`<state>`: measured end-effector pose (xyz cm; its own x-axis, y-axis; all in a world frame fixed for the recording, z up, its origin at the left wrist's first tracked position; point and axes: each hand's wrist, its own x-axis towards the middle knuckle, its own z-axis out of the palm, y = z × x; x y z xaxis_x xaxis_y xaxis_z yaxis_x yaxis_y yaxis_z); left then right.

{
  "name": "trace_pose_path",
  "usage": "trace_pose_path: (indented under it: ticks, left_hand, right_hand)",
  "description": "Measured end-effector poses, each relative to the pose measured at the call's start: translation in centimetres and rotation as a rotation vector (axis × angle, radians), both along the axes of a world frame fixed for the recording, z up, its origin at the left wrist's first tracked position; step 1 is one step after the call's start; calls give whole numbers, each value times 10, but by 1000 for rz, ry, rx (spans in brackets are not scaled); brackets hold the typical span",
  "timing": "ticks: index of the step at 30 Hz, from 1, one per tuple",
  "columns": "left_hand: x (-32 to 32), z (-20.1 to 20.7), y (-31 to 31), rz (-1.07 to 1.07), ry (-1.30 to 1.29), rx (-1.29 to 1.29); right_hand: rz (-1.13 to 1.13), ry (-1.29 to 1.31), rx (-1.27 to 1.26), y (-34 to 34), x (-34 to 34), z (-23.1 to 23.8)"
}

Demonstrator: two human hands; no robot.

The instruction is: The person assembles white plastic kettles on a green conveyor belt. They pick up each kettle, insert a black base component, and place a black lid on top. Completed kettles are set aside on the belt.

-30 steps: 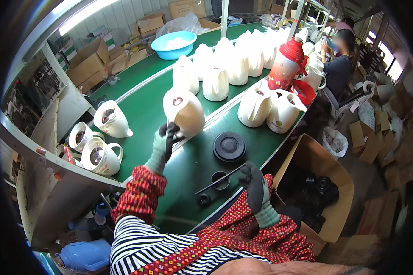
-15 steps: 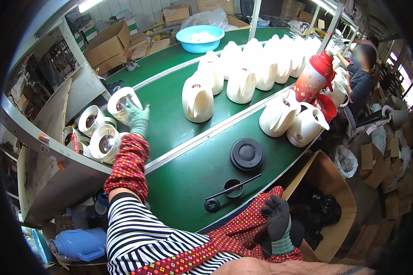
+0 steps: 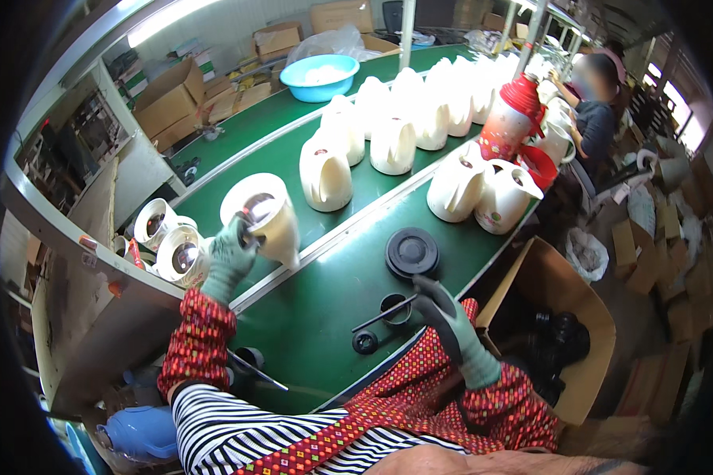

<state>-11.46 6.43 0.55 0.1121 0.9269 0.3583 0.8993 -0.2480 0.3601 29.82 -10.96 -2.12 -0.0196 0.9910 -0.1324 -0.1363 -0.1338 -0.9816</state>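
Note:
A white thermos jug (image 3: 279, 233) is tipped with its round open end towards me, and a dark shiny inside shows. My left hand (image 3: 234, 257), in a green glove with dark fingers, is closed on its near rim. The jug is over the green belt, beside the metal rail. My right hand (image 3: 451, 321) has its gloved fingers stretched out over the right end of a thin black rod (image 3: 368, 323). That rod lies across a small black cup (image 3: 396, 307). Beside it are a small black cap (image 3: 364, 342) and a stack of round black lids (image 3: 412, 252).
More white jugs (image 3: 325, 178) stand in rows on the green belt (image 3: 289, 142). Several open-ended jugs (image 3: 184, 253) lie at left. A red thermos (image 3: 511, 119) stands at right, near a co-worker (image 3: 594, 107). A cardboard box (image 3: 594, 340) holds black parts. A blue basin (image 3: 319, 79) sits behind.
My left hand has taken hold of a jug at the left and brought it right and nearer. My right hand has moved from near my lap up to the black rod. The view has shifted.

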Motion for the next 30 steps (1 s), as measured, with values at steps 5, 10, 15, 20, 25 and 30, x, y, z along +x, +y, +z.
trace_pose_path:
  ticks: [5, 10, 15, 20, 25, 30]
  left_hand:
    - [67, 63, -92, -638, 11, -74]
    - [118, 85, -127, -1110, 169, -84]
    - [130, 45, -113, -860, -670, -179]
    - [138, -74, -118, -723, -1216, -954]
    - [165, -106, -125, -822, -1163, -1170]
    - [152, -76, -138, -525, -1698, -1122]
  right_hand:
    - [176, 64, -180, 46, 5, 30]
    - [394, 329, -197, 23, 9, 31]
    - [120, 553, -212, -56, 43, 25]
    - [-80, 779, -304, -93, 58, -4]
    - [120, 705, -399, -65, 44, -18]
    - [236, 331, 86, 20, 25, -81]
